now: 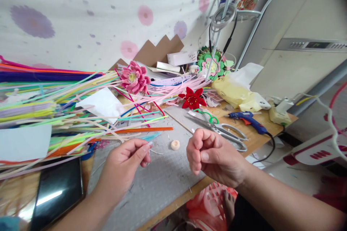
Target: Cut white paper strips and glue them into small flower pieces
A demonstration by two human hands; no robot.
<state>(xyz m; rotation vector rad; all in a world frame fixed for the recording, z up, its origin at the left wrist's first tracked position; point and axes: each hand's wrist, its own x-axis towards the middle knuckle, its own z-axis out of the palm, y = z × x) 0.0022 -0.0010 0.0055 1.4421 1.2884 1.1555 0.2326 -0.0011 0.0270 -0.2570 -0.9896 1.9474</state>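
Observation:
Over the grey cutting mat (pixel 146 191), my left hand (pixel 123 166) is closed in a pinch. A pale, thin strand shows beside its fingertips, but what they hold is too small to name. My right hand (pixel 214 155) is closed, its fingers curled in with the thumb against them; anything inside is hidden. Between the two hands a small round cream-coloured piece (pixel 175 145) lies on the mat. Just behind my right hand are large scissors (pixel 225 130) and a thin wooden stick (pixel 179 121). A red fuzzy flower (pixel 192 98) with a green stem sits farther back.
Pipe cleaners (pixel 89 97) in many colours cover the left and back, with a pink flower (pixel 133 77) among them. A black tablet-like panel (pixel 58 191) lies front left. A blue glue gun (pixel 248 120) rests at right, near a power strip (pixel 279 113) and yellow plastic bag (pixel 234 90).

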